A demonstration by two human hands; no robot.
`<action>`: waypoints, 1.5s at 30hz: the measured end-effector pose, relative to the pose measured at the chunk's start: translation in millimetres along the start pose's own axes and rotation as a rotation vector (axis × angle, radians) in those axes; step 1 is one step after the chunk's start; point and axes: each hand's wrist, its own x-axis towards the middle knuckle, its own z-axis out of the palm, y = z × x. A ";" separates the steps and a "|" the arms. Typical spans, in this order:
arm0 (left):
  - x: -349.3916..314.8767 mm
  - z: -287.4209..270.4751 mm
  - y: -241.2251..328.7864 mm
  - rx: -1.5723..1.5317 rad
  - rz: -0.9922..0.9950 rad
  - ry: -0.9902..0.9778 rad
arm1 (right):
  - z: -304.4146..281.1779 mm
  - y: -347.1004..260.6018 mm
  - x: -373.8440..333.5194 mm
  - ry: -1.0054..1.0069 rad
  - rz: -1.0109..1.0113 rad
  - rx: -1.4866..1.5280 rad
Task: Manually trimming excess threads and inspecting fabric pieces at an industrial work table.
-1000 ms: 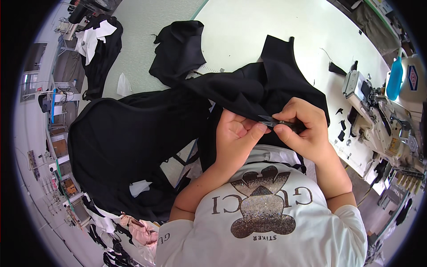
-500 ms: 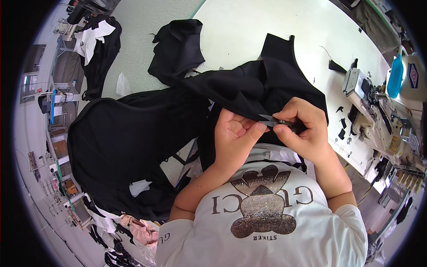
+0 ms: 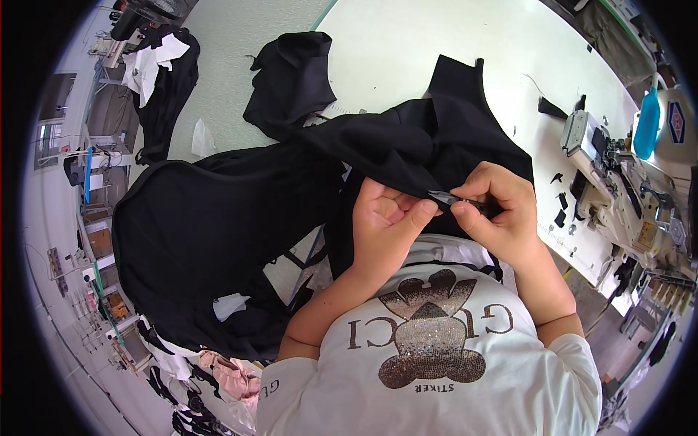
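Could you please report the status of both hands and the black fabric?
Left hand holding black fabric at its edge. Right hand gripping small snips close to that edge. Sewing machine to the right, apart from both hands.

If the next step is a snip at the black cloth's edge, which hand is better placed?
Probably the right hand: it holds the small snips, blades at the edge of the black cloth, while the left hand is busy holding that cloth.
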 end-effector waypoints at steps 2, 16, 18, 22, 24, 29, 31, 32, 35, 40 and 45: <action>0.1 1.2 1.2 -0.001 -0.016 0.012 | 0.1 -0.8 0.0 0.002 -0.003 -0.004; -1.4 0.0 0.5 0.021 -0.030 -0.007 | 1.2 -5.6 -0.3 0.016 0.009 -0.053; -1.7 0.4 0.9 0.023 -0.035 -0.007 | 1.3 -5.6 -0.7 0.021 0.009 -0.050; -2.6 -0.4 4.9 0.013 -0.067 -0.006 | -0.5 -5.7 -0.6 0.027 -0.016 -0.054; -2.9 -1.3 5.0 -0.016 -0.098 -0.015 | -0.7 -5.8 -0.5 0.026 -0.031 -0.065; -2.8 2.1 4.3 0.004 -0.067 -0.006 | -0.4 -9.2 2.8 0.013 -0.088 -0.107; -2.7 3.5 5.5 0.006 -0.061 0.002 | 0.4 -10.3 4.2 0.014 -0.099 -0.105; -2.6 3.9 5.9 0.007 -0.055 0.012 | 0.7 -10.4 4.4 0.014 -0.099 -0.105; -2.2 4.1 5.8 -0.012 -0.046 0.010 | 1.2 -9.8 4.3 0.015 -0.091 -0.082; -2.5 1.3 4.5 0.016 -0.058 0.014 | -0.8 -7.5 0.8 0.010 -0.002 -0.038; -2.9 1.1 5.8 0.013 -0.060 -0.007 | -1.0 -7.8 -0.3 0.009 -0.011 -0.046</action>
